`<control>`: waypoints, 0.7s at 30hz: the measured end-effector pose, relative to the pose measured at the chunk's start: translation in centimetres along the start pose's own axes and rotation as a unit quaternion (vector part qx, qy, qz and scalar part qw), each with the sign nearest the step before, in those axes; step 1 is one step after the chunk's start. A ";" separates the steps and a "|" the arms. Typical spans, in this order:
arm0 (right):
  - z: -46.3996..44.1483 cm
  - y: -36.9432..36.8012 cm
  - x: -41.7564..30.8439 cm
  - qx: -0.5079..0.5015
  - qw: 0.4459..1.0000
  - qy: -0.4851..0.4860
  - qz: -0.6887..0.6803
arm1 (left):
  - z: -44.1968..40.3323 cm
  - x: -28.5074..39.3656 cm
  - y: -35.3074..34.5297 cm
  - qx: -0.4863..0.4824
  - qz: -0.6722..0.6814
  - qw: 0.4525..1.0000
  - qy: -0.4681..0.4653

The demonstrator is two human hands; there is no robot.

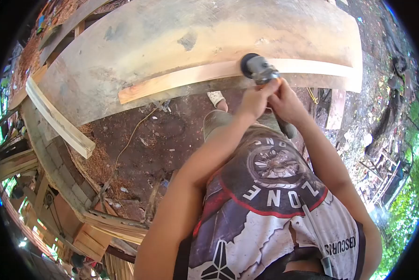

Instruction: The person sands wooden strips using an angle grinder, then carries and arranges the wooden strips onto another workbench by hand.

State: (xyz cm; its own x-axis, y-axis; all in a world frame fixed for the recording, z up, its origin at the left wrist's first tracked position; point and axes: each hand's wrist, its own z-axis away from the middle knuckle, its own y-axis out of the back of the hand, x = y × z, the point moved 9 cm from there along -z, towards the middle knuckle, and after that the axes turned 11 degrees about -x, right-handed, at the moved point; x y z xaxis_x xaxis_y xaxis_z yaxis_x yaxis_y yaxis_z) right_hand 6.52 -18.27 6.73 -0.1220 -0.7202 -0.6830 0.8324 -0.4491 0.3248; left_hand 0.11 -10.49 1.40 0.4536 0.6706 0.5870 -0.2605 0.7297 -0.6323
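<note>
Wooden strip (186, 78) at twelve o'clock, stretched along the broad desk (149, 42) that spans ten to two. Largest first, then: the desk's pale top is scuffed and blotched, and the strip lies near its front edge. Long, gently bowed and cream-coloured, that strip turns warmer and more yellow towards its eleven o'clock end, with a clean, square-cut tip. Over at ten, a thick curved beam (60, 119) slants across the desk's end. Now the grinder (264, 72), at one o'clock, its dark round disc (250, 65) over the strip, perhaps touching; the blur makes that hard to call. And the hands? Left hand (255, 102) and right hand (288, 101), both bare, close together, wrapped narrow around the tool. Danger spots: no clamp shows on the strip, so a snag could send it skating; a tilted disc could gouge a hollow. Loose shirt (284, 154) cloth sits near the tool's rear, and a slip could catch bare fingers.
</note>
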 end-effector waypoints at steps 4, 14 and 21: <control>-2.5 -6.7 -6.4 -0.093 0.991 0.053 0.086 | 6.2 3.4 5.7 0.087 0.065 0.994 -0.006; -5.4 -15.8 -13.8 -0.148 0.971 0.088 0.166 | 12.8 6.5 14.8 0.154 0.125 0.977 -0.080; -3.3 -9.4 -8.3 -0.062 0.992 0.031 0.108 | 7.8 4.7 8.8 0.075 0.024 0.996 0.041</control>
State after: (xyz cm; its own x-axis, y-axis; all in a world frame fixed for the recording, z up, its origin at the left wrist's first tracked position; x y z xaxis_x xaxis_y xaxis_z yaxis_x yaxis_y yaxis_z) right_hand 1.48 -6.29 7.15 0.0962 -0.7566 -0.6468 0.8963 -0.2167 0.3868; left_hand -6.68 0.15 2.55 0.5040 0.6959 0.5116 -0.4050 0.7136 -0.5716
